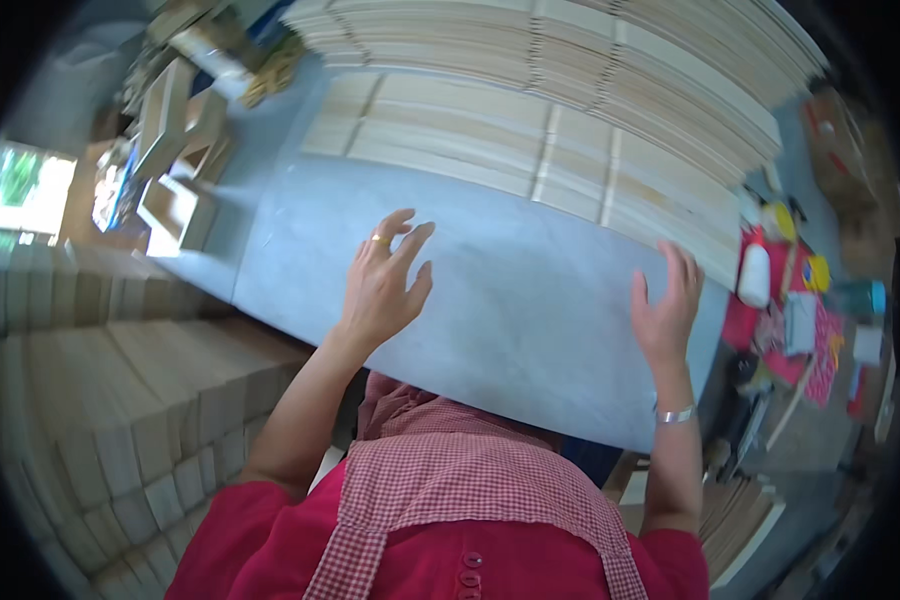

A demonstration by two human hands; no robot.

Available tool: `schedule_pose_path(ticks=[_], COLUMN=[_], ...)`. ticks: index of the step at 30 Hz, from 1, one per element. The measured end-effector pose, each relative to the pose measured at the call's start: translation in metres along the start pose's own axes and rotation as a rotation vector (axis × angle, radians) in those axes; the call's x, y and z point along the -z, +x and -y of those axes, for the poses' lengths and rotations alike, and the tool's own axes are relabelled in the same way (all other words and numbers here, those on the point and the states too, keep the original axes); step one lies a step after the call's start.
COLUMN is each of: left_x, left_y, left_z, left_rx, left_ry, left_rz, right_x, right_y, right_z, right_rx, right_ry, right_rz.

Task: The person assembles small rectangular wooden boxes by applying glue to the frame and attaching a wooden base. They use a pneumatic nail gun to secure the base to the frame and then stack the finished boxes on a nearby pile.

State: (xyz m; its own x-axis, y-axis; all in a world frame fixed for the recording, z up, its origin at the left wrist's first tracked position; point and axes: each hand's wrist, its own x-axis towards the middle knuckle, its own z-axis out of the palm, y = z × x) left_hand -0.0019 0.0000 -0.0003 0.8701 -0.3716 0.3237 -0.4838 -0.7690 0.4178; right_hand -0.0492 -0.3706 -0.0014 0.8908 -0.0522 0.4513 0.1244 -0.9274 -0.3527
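Observation:
Both of my hands hover above a pale grey tabletop (510, 310) with nothing in them. My left hand (382, 280) has its fingers apart and slightly curled, with a ring on one finger. Over the right part of the table, my right hand (667, 305) is open, thumb apart from the fingers; a silvery band circles that wrist. Beyond the hands lies a row of flat, light wooden boards (460, 130), its right end closest to my right hand. Behind it rise tall stacks of similar thin boards (450, 50).
Small open wooden boxes (178, 210) stand at the table's left end. Stacked wooden blocks (120, 410) fill the lower left. On the right are a white bottle (755, 276), a yellow-lidded container (816, 273), a teal-topped jar (860, 297) and pink cloth (823, 355).

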Motion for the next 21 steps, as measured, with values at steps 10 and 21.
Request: schedule_pose_path(ticks=[10,21], left_x=[0.013,0.063], left_y=[0.027,0.115], left_z=[0.044,0.145], left_rx=[0.064,0.084], left_ry=[0.012,0.654], left_rz=[0.008,0.343], right_x=[0.015,0.073], right_y=[0.043,0.006], right_z=[-0.056,-0.04], right_rx=[-0.168,-0.023], right_ry=[-0.264,-0.238], right_rz=[0.607,0.577])
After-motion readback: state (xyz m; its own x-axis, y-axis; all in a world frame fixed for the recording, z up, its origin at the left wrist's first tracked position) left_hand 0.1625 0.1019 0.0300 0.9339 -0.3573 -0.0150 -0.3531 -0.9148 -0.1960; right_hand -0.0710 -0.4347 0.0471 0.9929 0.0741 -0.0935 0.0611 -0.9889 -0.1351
